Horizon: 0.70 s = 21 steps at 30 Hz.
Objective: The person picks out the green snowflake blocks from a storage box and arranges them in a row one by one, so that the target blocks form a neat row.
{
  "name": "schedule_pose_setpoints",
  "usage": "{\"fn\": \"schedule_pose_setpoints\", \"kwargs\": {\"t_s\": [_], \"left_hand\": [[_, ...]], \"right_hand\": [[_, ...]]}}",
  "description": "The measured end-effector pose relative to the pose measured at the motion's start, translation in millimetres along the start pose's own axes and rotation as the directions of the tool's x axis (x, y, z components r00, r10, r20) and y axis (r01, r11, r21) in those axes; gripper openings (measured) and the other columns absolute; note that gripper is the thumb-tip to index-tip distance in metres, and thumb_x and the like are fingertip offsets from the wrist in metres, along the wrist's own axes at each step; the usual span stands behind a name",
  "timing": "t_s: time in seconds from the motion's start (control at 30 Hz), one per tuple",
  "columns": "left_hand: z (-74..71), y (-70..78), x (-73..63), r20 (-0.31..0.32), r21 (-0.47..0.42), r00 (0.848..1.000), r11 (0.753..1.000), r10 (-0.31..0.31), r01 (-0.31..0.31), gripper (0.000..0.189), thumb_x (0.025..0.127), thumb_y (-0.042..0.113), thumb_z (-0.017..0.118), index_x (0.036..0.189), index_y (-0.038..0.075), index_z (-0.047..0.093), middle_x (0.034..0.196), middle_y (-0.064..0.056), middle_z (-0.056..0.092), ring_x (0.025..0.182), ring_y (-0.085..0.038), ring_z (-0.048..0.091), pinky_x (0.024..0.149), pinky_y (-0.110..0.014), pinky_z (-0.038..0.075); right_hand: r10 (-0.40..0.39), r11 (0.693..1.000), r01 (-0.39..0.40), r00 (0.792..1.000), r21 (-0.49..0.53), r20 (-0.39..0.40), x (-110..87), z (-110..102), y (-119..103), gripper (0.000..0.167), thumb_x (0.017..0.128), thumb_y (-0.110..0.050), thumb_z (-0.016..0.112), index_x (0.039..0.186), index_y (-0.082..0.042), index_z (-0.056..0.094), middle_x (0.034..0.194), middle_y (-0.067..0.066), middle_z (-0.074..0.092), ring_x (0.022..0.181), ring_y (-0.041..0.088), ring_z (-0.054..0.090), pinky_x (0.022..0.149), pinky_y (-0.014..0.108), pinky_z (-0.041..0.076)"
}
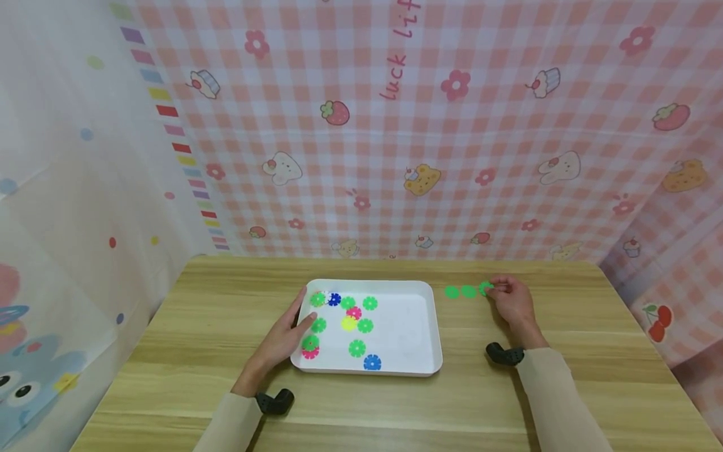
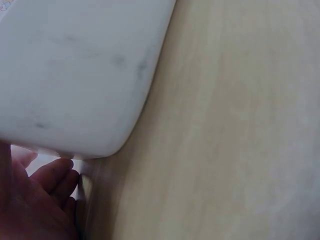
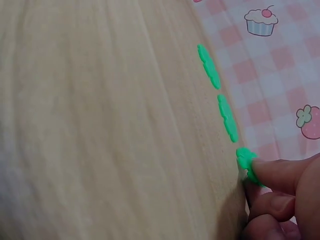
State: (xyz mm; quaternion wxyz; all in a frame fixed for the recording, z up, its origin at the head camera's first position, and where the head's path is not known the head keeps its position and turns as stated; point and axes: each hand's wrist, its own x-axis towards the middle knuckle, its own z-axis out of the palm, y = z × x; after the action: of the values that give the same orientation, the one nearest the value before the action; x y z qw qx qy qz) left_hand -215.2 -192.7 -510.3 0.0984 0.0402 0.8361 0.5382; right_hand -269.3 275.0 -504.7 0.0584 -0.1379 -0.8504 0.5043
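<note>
At the left end of a white tray (image 1: 403, 326), my left hand (image 1: 287, 336) holds the rim, thumb over the inside and fingers along the outside. The tray's smudged white wall (image 2: 85, 75) fills much of the left wrist view, the left hand's fingers (image 2: 52, 180) beside its lower edge. To the right of the tray, my right hand (image 1: 513, 304) pinches a green snowflake disc (image 3: 245, 159) between thumb and fingers, close over the table. Two more green discs, one nearer the hand (image 3: 227, 118) and one farther off (image 3: 208, 66), lie flat in line with it.
Inside the tray are several notched plastic discs, among them a yellow one (image 1: 349, 323), a blue one (image 1: 372, 362) and a pink one (image 1: 354, 312). The wooden table (image 1: 395, 414) meets a pink checked cloth (image 1: 361, 157) at its back edge.
</note>
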Motion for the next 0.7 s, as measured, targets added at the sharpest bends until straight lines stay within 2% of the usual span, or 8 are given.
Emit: {"fn": "schedule_pose_setpoints", "kwargs": {"t_s": [0.23,0.57,0.7], "left_hand": [[1.1,1.4,-1.2,0.008,-0.015,1.0,1.0,0.014,-0.014,0.069,0.105,0.035,0.048,0.161,0.028,0.008,0.167,-0.001,0.009,0.153,-0.023,0.005,0.124,-0.048,0.007],[0.7,1.5,-1.0,0.01,-0.014,1.0,1.0,0.003,-0.003,0.069,0.105,0.034,0.048,0.161,0.028,0.007,0.167,-0.001,0.008,0.153,-0.023,0.004,0.124,-0.048,0.006],[-1.5,18.5,-7.7,0.028,-0.009,0.999,1.0,-0.026,0.026,0.069,0.106,0.028,0.047,0.161,0.021,0.006,0.167,-0.005,0.006,0.153,-0.025,0.004,0.124,-0.048,0.006]], "right_hand": [[0.014,1.0,-0.015,0.999,-0.009,-0.03,-1.8,1,-2,0.023,0.093,-0.011,0.068,0.111,0.003,0.065,0.082,-0.002,0.06,0.068,0.007,0.05,0.055,0.021,0.041],[-0.012,0.999,0.01,0.999,-0.046,-0.038,-3.4,2,-1,0.022,0.09,-0.009,0.07,0.108,0.004,0.066,0.081,-0.002,0.06,0.072,0.008,0.051,0.06,0.019,0.042],[-0.021,0.998,0.019,0.999,-0.053,-0.038,-4.1,1,-1,0.023,0.09,-0.009,0.07,0.108,0.004,0.066,0.081,-0.002,0.06,0.072,0.007,0.051,0.061,0.018,0.042]]}}
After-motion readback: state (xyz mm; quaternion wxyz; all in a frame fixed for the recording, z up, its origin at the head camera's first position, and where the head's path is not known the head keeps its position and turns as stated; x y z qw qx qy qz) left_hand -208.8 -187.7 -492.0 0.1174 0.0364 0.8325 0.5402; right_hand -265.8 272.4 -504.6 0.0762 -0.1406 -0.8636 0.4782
